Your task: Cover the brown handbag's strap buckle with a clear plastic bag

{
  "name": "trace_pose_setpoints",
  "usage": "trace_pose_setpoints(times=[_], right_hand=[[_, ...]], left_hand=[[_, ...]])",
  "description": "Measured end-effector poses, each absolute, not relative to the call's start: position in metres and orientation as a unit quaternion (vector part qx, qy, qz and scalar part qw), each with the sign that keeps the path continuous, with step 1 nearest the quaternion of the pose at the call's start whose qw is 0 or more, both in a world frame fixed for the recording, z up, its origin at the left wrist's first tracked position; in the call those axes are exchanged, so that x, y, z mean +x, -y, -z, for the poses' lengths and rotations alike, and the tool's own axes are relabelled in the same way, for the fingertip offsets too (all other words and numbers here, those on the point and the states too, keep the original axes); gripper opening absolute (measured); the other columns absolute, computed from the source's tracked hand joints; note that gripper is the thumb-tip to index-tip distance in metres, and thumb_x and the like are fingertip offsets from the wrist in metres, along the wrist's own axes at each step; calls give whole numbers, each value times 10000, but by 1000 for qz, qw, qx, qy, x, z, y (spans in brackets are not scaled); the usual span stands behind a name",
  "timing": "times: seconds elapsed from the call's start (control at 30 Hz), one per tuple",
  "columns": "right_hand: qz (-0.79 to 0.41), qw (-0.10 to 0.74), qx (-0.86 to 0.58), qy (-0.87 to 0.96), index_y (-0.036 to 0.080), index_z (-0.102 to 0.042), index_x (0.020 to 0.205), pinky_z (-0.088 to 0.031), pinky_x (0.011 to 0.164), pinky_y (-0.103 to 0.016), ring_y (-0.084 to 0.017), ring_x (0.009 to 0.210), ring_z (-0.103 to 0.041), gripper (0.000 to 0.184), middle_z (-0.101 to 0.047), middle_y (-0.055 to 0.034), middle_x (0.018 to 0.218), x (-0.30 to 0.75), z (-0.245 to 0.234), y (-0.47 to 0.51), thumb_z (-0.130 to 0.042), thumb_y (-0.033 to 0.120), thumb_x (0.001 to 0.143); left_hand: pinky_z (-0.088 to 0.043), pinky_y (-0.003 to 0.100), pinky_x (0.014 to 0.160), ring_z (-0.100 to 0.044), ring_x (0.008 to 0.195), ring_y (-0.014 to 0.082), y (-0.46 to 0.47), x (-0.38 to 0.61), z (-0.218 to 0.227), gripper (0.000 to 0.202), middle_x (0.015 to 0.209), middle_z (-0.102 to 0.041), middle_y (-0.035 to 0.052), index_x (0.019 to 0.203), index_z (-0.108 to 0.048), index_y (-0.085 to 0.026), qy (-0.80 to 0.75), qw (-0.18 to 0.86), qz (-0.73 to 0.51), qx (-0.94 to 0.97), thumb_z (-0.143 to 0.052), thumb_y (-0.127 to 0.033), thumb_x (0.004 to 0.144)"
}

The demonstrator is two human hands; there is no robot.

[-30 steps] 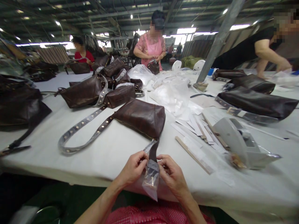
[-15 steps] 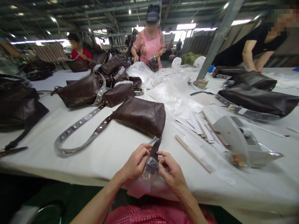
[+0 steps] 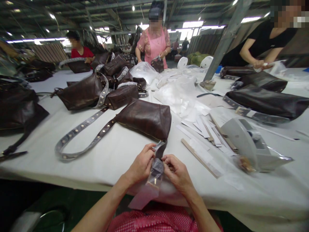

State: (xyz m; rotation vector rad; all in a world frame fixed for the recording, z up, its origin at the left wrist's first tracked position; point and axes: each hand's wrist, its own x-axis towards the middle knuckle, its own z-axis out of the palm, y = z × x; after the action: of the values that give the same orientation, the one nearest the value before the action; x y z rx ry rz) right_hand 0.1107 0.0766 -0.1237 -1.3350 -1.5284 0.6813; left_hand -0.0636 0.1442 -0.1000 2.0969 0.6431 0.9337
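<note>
A dark brown leather handbag [image 3: 146,117] lies on the white-covered table in front of me. Its long studded strap [image 3: 83,122] loops out to the left in clear film. The short strap end [image 3: 161,150] comes down from the bag's lower right corner between my hands. My left hand [image 3: 142,164] pinches the left edge of this strap end and its plastic wrap. On the other edge, my right hand [image 3: 176,170] has its fingers curled and closed. Clear plastic film [image 3: 154,180] covers the buckle part and hangs toward the table's front edge.
More brown bags [image 3: 82,90] are piled behind and at left, others [image 3: 267,100] at right. A tape dispenser [image 3: 248,145] stands right of card strips [image 3: 205,158]. Crumpled plastic [image 3: 178,93] and a metal post [image 3: 224,42] are farther back. Three co-workers stand around the table.
Both my hands have shifted slightly up along the strap end, and more of the film hangs below them. At right, a co-worker's hands have lifted, now with white plastic in them.
</note>
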Motion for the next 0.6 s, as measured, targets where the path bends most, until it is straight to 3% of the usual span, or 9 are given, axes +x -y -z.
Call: trace_pose_setpoints(times=[0.13,0.33,0.6], right_hand=[[-270,486,-554,619,186,-551,748,-498,608,-209,-165,852,-606,117,-589,-104,1061,113,126,-75,-506,234,845],[-228,504,-550,625,189,-529,705,-478,858,-306,-202,996,-602,120,-573,-118,1176,116,125,-72,-512,190,824],[-226,511,-555,616,187,-541,724,-472,678,-232,-176,889,-599,110,-610,-99,1011,120,120,-84,-486,202,818]], left_hand=[[-403,393,1039,-471,1234,218,-150,-62,97,200,1264,-530,141,889,-541,-169,-213,353,-347,842,-361,-83,897],[-440,380,996,-514,1176,209,-158,-59,92,207,1160,-592,123,909,-555,-168,-176,363,-336,851,-369,-80,894],[-456,315,878,-547,995,182,-159,-51,95,178,1037,-568,94,874,-541,-170,-225,356,-366,830,-380,-97,890]])
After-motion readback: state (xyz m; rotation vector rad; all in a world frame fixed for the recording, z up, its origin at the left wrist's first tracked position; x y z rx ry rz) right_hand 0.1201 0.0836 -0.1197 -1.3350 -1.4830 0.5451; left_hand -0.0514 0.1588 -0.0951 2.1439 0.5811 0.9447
